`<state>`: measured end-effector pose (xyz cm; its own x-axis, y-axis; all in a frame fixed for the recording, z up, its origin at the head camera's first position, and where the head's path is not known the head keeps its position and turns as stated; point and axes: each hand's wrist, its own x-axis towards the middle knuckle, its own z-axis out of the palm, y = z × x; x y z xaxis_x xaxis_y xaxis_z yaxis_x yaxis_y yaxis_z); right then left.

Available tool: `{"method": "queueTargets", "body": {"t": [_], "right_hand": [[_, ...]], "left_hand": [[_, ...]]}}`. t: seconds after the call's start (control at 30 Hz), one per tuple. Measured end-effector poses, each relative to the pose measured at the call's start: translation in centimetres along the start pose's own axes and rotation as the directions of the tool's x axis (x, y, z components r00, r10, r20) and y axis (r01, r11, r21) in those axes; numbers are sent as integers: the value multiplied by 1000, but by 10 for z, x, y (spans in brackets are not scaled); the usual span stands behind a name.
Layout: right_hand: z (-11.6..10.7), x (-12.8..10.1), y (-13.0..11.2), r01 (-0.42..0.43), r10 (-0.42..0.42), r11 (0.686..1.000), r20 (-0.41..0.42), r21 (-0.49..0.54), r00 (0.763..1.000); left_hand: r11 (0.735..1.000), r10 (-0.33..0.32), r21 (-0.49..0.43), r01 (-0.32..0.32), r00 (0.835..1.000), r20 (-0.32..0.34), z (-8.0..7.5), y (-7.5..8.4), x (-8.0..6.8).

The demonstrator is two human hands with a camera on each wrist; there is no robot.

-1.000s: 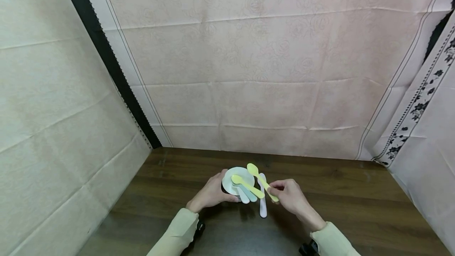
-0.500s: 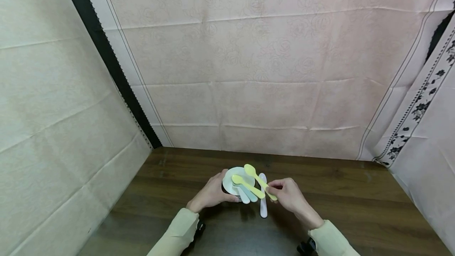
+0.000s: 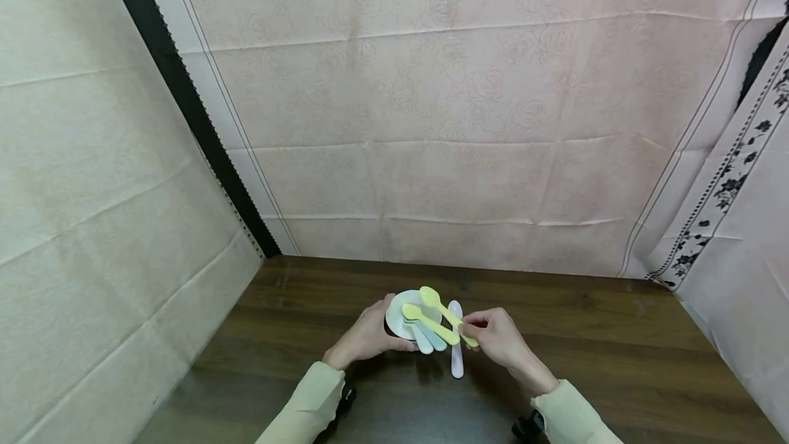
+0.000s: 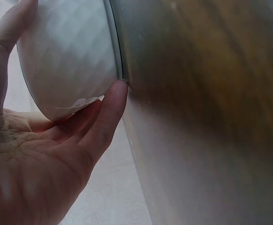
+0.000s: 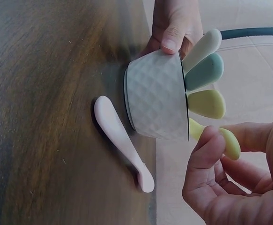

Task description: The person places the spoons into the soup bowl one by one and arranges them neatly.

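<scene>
A white bowl (image 3: 393, 319) with a diamond-patterned wall (image 5: 157, 96) stands on the table. My left hand (image 3: 370, 333) grips its left side, the thumb towards me. Three spoons lean in it with handles out over the rim: a white spoon (image 5: 202, 49), a teal spoon (image 5: 205, 71) and a yellow spoon (image 5: 207, 104). My right hand (image 3: 502, 340) pinches the handle of a second yellow spoon (image 3: 431, 298), whose head overlaps the bowl's right rim in the head view. Under that handle, a pale pink spoon (image 5: 119, 133) lies on the table right of the bowl.
The dark wooden table (image 3: 592, 362) runs back to a hanging pale cloth (image 3: 462, 156). More cloth hangs along the left side (image 3: 123, 238) and right side (image 3: 746, 279). A black strip (image 3: 203, 115) runs down the left corner.
My right hand has moved slightly left, bringing the second yellow spoon's head from beside the bowl to over its right rim. My left hand and the bowl have stayed put.
</scene>
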<state>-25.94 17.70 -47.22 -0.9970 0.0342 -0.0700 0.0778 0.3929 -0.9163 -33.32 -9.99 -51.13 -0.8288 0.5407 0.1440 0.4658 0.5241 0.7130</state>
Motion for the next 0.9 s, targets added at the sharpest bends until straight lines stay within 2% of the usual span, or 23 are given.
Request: {"method": "queueTargets", "body": {"t": [0.63,0.9], "right_hand": [[6,5,3,11,-11,1000,11,5,1000],[6,7,2,24,-25,1000,40,5,999]], "left_hand": [[1000,20,-15,-20,1000,0,1,-2,0],[1000,26,-2,-26,1000,-4,1,-3,1]]}}
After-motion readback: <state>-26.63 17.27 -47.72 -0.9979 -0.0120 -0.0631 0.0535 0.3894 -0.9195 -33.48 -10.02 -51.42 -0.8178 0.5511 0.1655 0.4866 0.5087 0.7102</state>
